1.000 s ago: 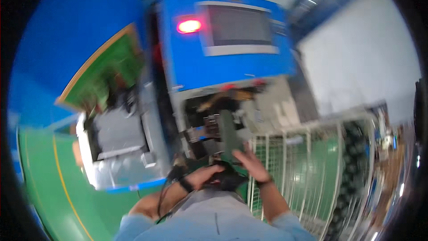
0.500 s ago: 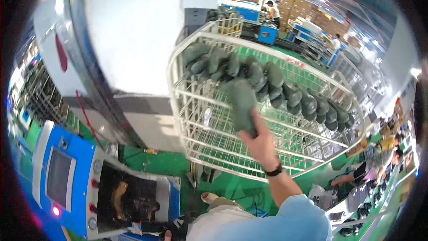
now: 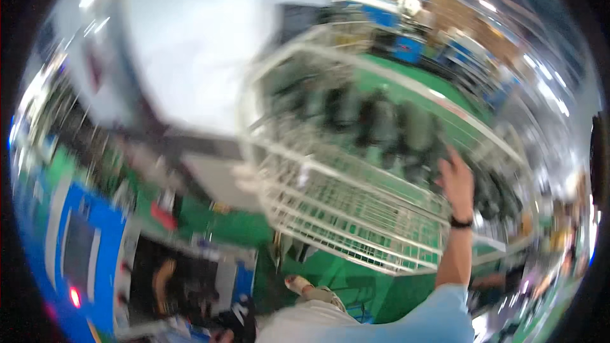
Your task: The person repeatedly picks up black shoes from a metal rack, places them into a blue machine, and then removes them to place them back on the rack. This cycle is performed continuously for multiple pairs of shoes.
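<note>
Factory floor, green painted floor [image 3: 330, 279], blue machine [image 3: 70, 260] (red lamp lit), white wire cart [image 3: 330, 216] of dark moulded parts [image 3: 381, 124]

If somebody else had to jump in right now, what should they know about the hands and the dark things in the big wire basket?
Right hand: raised at the far side of the white wire cart, close to the row of dark green shoe-shaped pieces. The picture is too blurred to tell whether it holds one or is empty.
Left hand: not clearly seen; only something dark at the bottom edge near the blue machine.
Things: many dark pieces already lie in a row in the cart.
Done: pieces are in the cart.
Left: cannot be judged from this blurred view; check the right hand's grip first.
</note>
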`<state>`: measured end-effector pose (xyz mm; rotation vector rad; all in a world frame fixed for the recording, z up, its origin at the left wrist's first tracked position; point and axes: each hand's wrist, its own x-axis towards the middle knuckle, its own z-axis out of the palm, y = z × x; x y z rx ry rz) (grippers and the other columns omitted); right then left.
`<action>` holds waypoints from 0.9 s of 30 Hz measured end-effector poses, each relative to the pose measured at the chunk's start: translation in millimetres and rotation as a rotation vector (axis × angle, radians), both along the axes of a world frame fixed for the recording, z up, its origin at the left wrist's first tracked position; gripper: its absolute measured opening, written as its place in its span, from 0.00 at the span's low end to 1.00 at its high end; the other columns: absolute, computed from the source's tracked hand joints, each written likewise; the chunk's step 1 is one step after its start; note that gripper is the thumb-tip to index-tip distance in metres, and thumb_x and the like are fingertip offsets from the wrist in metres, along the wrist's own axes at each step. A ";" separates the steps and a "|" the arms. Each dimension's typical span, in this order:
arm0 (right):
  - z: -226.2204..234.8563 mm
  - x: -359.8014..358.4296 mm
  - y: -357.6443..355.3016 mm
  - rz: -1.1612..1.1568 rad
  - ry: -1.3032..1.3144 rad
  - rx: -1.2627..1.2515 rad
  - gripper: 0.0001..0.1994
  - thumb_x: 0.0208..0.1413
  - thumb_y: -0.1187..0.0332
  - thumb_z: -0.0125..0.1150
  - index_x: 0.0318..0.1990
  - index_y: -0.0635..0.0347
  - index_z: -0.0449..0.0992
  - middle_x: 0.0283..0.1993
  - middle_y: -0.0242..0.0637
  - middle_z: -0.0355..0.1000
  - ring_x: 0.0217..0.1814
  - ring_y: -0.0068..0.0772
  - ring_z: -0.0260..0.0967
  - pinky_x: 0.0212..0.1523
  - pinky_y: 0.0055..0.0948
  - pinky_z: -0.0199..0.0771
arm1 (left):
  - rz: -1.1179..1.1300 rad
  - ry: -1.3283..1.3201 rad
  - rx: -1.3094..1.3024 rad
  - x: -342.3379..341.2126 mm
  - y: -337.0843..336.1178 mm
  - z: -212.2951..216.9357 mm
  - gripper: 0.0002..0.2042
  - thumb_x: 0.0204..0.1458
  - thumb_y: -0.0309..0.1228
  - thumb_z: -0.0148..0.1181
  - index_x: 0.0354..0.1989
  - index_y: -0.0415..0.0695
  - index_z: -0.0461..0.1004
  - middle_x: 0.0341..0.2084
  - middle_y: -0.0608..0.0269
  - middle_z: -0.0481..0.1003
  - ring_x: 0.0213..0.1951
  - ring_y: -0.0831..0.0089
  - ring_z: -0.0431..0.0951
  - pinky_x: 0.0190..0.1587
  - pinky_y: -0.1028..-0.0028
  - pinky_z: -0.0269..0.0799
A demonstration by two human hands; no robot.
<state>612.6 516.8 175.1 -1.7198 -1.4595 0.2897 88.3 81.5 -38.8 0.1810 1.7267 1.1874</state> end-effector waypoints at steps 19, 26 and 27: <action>-156.6 -484.5 -207.5 1.622 -0.432 -0.247 0.16 0.67 0.74 0.61 0.58 0.71 0.79 0.51 0.49 0.81 0.44 0.34 0.80 0.44 0.35 0.80 | 0.395 1.099 -0.816 -148.7 -368.5 -136.9 0.19 0.50 0.20 0.58 0.51 0.50 0.76 0.40 0.53 0.75 0.43 0.48 0.81 0.49 0.52 0.75; -180.6 -509.6 -289.3 1.881 -0.655 -0.102 0.15 0.71 0.64 0.61 0.58 0.63 0.82 0.45 0.48 0.83 0.33 0.42 0.77 0.33 0.36 0.78 | -0.047 1.183 -1.256 -372.3 -420.0 -252.7 0.20 0.61 0.26 0.51 0.60 0.59 0.75 0.49 0.57 0.71 0.34 0.55 0.84 0.33 0.56 0.81; -184.9 -507.6 -295.7 1.901 -0.627 -0.088 0.15 0.70 0.66 0.61 0.57 0.64 0.82 0.46 0.49 0.83 0.36 0.45 0.79 0.35 0.36 0.80 | -0.089 1.287 -1.331 -400.5 -410.2 -265.8 0.19 0.63 0.29 0.52 0.60 0.62 0.75 0.50 0.61 0.71 0.34 0.59 0.85 0.30 0.59 0.80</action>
